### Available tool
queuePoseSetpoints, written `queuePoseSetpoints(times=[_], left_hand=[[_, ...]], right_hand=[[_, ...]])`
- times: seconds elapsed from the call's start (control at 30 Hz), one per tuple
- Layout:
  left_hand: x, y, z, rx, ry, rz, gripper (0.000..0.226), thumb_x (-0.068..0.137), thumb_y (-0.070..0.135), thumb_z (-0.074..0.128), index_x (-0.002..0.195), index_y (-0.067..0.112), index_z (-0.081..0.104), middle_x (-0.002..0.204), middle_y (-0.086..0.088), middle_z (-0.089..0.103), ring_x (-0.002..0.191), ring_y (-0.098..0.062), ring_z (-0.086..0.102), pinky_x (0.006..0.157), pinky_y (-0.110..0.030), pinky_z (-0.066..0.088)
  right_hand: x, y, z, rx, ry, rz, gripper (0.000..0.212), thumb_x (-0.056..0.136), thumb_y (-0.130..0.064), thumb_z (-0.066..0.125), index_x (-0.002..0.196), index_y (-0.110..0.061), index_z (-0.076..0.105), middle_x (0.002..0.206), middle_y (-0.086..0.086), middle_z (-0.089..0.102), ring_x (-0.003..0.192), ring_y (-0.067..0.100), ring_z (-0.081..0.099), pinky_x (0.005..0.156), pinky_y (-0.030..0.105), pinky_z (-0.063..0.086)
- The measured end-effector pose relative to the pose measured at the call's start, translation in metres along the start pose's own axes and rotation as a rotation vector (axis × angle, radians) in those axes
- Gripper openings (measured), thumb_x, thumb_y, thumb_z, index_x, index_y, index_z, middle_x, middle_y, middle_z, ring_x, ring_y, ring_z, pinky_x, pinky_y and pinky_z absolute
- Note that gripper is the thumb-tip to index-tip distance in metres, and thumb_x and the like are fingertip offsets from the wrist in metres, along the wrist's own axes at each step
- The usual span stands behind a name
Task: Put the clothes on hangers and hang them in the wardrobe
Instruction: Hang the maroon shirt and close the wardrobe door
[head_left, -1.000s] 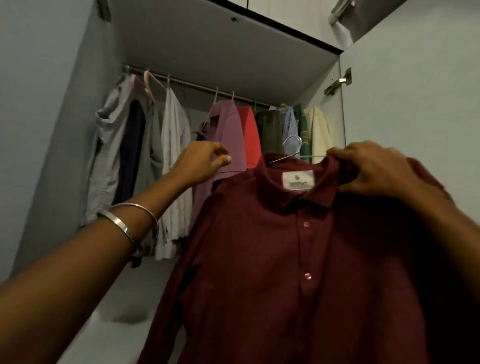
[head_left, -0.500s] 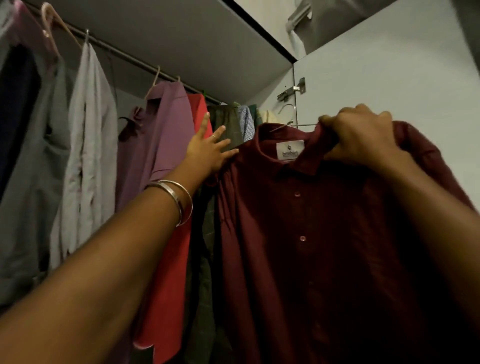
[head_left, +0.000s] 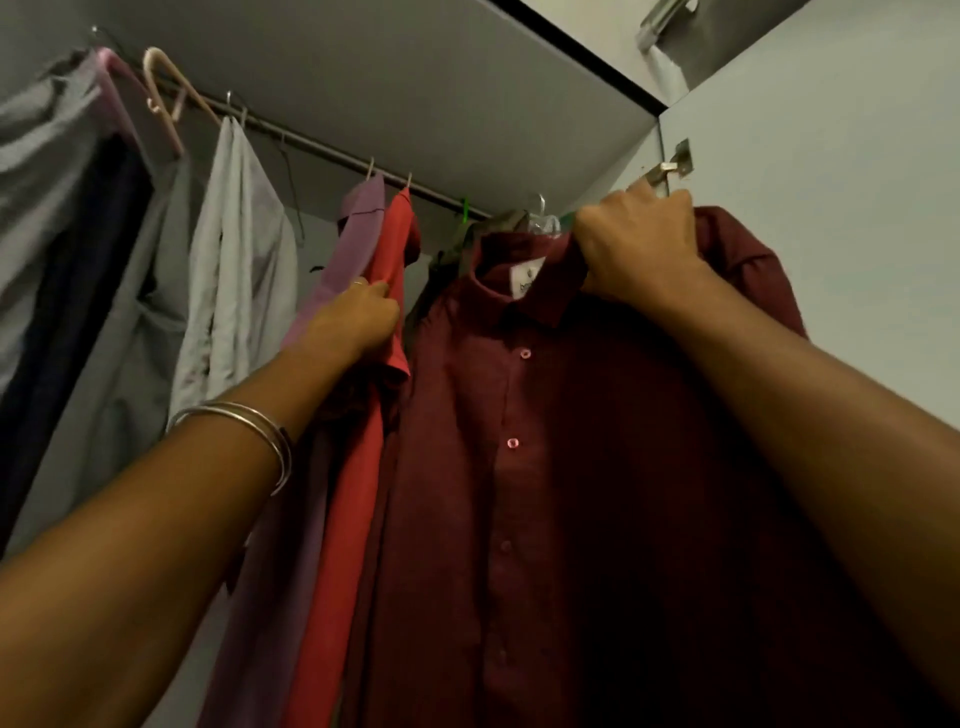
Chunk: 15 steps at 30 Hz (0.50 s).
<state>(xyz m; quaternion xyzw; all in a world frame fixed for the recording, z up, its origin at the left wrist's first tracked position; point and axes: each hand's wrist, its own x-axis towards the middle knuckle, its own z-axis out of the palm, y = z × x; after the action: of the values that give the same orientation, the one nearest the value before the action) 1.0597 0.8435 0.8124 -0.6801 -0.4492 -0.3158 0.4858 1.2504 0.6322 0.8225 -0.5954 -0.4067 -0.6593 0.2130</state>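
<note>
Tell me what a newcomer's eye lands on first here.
The maroon shirt fills the middle and right, held up at its collar in the grip of the right hand. At centre left, the left hand grips the red shirt hanging from the rail.

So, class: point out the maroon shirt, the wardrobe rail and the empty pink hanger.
maroon shirt (head_left: 571, 467): head view, on its buttoned front.
wardrobe rail (head_left: 332, 154): head view, on the bare bar between hangers.
empty pink hanger (head_left: 165, 106): head view, on its sloping arm.
</note>
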Motion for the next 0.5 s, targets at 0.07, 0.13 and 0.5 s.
queuePoseSetpoints(times=[0.07,0.13,0.5], left_hand=[[-0.003,-0.009,0.007,0.021,0.015,-0.026,0.032,0.095,0.012,0.045,0.123,-0.001,0.054,0.127,-0.02,0.047,0.111,-0.039,0.048,0.095,-0.045,0.04],[-0.006,-0.017,0.013,0.043,0.03,-0.019,0.03,0.094,0.011,0.043,0.12,-0.001,0.055,0.127,-0.021,0.047,0.109,-0.039,0.049,0.094,-0.046,0.043],[-0.009,-0.024,0.015,-0.25,0.166,0.098,0.044,0.087,0.004,0.05,0.131,0.002,0.054,0.128,-0.022,0.051,0.115,-0.038,0.05,0.099,-0.039,0.035]], right_hand=[[0.0,0.001,0.018,-0.04,-0.047,0.036,0.017,0.091,-0.021,0.057,0.107,-0.016,0.061,0.109,0.011,0.061,0.113,0.037,0.05,0.091,0.05,0.037],[-0.002,0.004,0.033,-0.071,-0.088,0.089,0.017,0.093,-0.018,0.055,0.108,-0.018,0.062,0.111,0.008,0.061,0.115,0.036,0.049,0.092,0.047,0.035],[0.024,-0.041,-0.027,0.221,-0.108,0.155,0.049,0.064,-0.026,0.088,0.103,-0.012,0.062,0.102,0.02,0.059,0.105,0.042,0.059,0.075,0.046,0.039]])
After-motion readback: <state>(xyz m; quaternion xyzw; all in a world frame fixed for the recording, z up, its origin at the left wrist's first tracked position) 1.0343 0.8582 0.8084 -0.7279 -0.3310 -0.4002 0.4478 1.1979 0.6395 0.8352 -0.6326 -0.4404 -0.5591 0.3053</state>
